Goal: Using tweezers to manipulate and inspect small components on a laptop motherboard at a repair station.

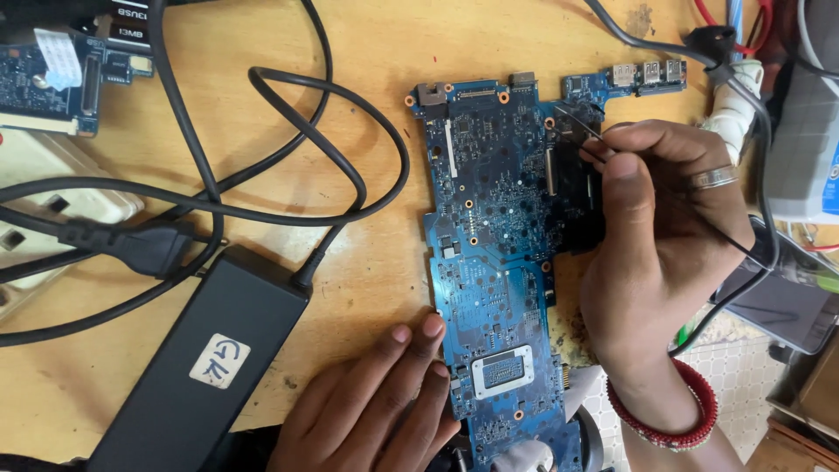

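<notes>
A long blue circuit board (489, 227) lies on the wooden bench. My right hand (664, 253) hovers over the board's right side, pinching thin metal tweezers (577, 122) whose tips rest near the board's upper right corner. A ring sits on one finger and a red bangle on the wrist. My left hand (367, 402) lies flat on the bench, fingertips pressing the board's lower left edge beside a silver-framed chip (502, 371).
A black power adapter (201, 367) with a white label and looping black cables (288, 149) fill the left of the bench. A smaller blue board (44, 79) sits top left, a white power strip (52, 201) below it. A small port board (629, 80) and more wires crowd the top right.
</notes>
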